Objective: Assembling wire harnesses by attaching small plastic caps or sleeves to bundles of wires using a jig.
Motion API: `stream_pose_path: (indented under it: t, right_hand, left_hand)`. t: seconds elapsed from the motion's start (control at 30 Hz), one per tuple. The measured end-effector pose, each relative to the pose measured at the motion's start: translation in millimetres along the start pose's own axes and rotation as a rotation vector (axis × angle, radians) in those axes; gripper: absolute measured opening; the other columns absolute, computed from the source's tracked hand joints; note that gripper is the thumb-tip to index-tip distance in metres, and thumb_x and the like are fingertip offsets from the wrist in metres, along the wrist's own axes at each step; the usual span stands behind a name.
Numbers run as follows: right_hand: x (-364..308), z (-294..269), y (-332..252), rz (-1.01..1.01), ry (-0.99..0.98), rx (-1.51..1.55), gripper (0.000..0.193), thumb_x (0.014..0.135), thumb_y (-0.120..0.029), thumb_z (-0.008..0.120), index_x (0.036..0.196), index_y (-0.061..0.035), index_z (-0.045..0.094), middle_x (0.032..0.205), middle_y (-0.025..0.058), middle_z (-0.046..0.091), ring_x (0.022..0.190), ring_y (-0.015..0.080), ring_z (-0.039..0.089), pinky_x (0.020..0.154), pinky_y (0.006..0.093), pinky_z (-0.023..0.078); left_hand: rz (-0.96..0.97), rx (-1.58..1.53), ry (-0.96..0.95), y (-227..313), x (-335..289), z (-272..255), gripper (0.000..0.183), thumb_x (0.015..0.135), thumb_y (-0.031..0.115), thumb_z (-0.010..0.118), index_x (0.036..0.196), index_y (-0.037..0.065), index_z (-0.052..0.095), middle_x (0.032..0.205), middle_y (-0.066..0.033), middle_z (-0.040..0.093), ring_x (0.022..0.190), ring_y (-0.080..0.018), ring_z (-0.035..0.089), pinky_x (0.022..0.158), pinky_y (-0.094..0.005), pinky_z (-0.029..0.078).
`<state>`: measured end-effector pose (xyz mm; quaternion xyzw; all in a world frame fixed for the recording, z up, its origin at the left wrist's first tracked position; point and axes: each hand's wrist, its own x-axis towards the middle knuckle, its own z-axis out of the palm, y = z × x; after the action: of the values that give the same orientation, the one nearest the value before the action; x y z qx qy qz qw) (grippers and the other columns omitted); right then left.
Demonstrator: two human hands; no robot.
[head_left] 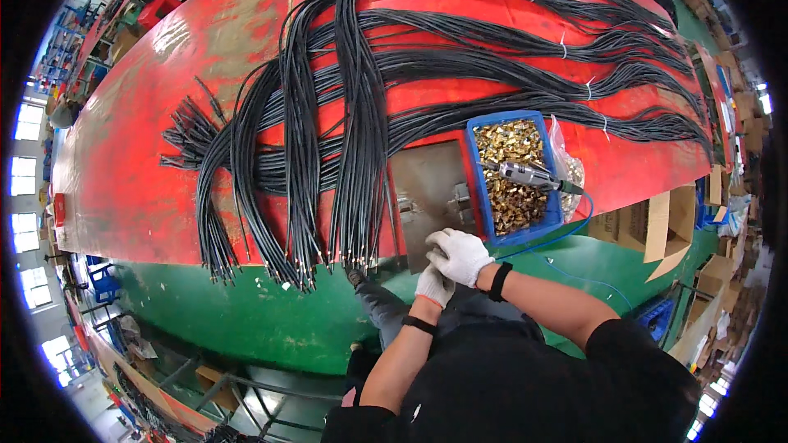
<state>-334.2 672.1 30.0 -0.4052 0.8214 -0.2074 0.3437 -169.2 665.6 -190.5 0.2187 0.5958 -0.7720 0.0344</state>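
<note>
I am looking down at a red tabletop with a grey plate near its front edge. My two hands, both in white gloves, are meeting just below the plate, at the tabletop's edge. The right hand is lying over the left hand, and they are touching. I cannot tell if either grip is pinching something or just pressed shut, because the gloves are hiding the fingers.

A blue bin full of small gold parts is sitting just right of the plate. A driver tool is lying across the bin. Long black cables are spreading to the left of the plate and behind it, with their bare ends hanging over the edge nearest me.

I think a few things could go wrong here. The tool is resting loosely on the bin, so a bump from my right arm could be knocking it off. The cable ends are close to my hands, so a sleeve could be snagging one and dragging the bunch. A small part could also be slipping from gloved fingers to the floor.
</note>
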Motion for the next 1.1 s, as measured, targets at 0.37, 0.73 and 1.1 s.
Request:
stream_pose_path:
  t: [0.37, 0.73, 1.1]
  right_hand:
    - [25, 37, -13, -0.063, 0.019, -0.013, 0.039, 0.1, -0.037, 0.062, 0.129, -0.0113, 0.067, 0.126, 0.0211, 0.072, 0.116, 0.0417, 0.069, 0.1, 0.0505, 0.055]
    - [101, 72, -146, 0.218, 0.299, 0.196, 0.069, 0.091, -0.037, 0.073, 0.143, 0.0065, 0.06, 0.142, 0.028, 0.066, 0.134, 0.0418, 0.062, 0.113, 0.0472, 0.048]
    - [183, 144, -215, 0.183, 0.744, -0.025, 0.043, 0.097, -0.016, 0.066, 0.137, 0.0006, 0.063, 0.133, 0.0224, 0.068, 0.125, 0.0401, 0.064, 0.111, 0.046, 0.048]
  left_hand:
    - [0.435, 1.817, 0.624, -97, -116, 90, 0.051, 0.103, 0.035, 0.074, 0.139, 0.0, 0.064, 0.114, -0.0116, 0.075, 0.101, -0.0247, 0.074, 0.086, -0.0398, 0.061]
    - [1.293, 1.6, 0.777, 17, -433, 115, 0.04, 0.101, 0.037, 0.072, 0.114, 0.0, 0.076, 0.094, -0.0067, 0.074, 0.08, -0.017, 0.067, 0.072, -0.036, 0.055]
    - [1.33, 1.583, 0.882, 236, -618, 163, 0.066, 0.099, 0.057, 0.063, 0.136, 0.003, 0.072, 0.132, -0.0211, 0.074, 0.123, -0.0325, 0.07, 0.106, -0.04, 0.051]
